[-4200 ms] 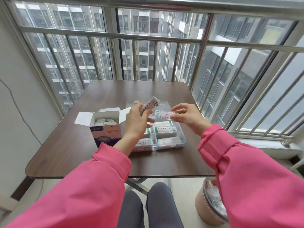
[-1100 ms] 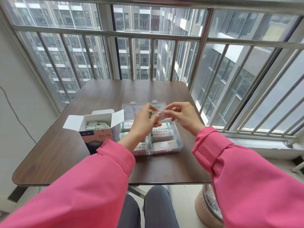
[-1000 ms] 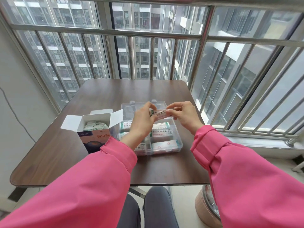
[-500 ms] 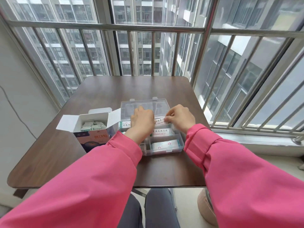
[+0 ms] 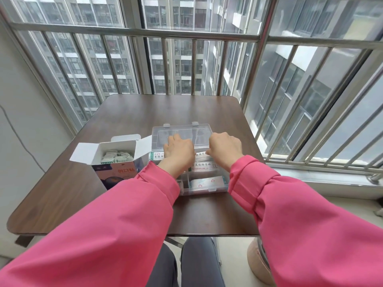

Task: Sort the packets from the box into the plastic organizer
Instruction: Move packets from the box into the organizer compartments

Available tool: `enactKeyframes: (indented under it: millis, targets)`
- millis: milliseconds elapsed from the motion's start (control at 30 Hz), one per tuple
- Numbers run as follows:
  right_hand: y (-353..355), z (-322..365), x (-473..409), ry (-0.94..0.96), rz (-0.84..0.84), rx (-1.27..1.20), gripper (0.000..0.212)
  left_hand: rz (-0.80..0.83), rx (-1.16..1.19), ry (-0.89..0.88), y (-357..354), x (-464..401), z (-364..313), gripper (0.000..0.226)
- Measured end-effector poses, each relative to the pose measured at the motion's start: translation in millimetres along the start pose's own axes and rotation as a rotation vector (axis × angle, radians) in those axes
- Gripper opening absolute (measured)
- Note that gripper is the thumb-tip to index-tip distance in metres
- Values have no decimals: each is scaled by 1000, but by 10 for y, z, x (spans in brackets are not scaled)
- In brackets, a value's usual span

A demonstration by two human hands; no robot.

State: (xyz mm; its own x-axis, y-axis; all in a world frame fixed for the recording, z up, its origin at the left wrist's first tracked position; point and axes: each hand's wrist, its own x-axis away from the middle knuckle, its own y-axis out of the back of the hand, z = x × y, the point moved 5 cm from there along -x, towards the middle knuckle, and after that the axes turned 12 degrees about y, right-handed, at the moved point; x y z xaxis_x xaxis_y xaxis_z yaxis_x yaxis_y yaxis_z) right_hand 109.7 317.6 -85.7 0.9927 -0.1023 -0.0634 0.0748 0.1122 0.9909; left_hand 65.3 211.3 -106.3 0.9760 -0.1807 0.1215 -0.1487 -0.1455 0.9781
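The clear plastic organizer (image 5: pixel 205 190) lies open on the table, its lid (image 5: pixel 182 131) laid flat behind it. White packets with green print fill several compartments. My left hand (image 5: pixel 179 151) and my right hand (image 5: pixel 224 148) are both down over the far compartments. Between them lies a packet (image 5: pixel 200 154); my right hand pinches its right end, and its left end runs under my curled left fingers. The open cardboard box (image 5: pixel 116 172) stands left of the organizer, touching it, with more packets (image 5: pixel 116 158) inside.
The brown table (image 5: pixel 145 108) stands against a barred window at the back and right. The wall is close on the left. A round tan bin (image 5: pixel 259 264) sits on the floor under the table's right front corner. My knees are below the front edge.
Both hands came together holding one packet above the organizer, then lowered it into the far compartments. The box and organizer stayed where they were.
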Motion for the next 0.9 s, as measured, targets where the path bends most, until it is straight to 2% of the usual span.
enactKeyframes:
  millis: [267, 567, 633, 767, 900]
  targets:
    - [-56, -37, -25, -69, 50, -81, 22, -1, 15, -3, -4, -15, -14, 33]
    - [68, -10, 35, 16, 29, 21, 15, -25, 93, -27, 69, 72, -20, 30]
    - [154, -16, 91, 9, -7, -1, 13, -41, 165, -54, 120, 128, -1, 27]
    - [320, 14, 262, -13, -123, -137, 25, -96, 373, -170, 265, 310, 14, 24]
    - [461, 293, 464, 167, -257, -344, 24, -295, 619, -281, 610, 695, 165, 17]
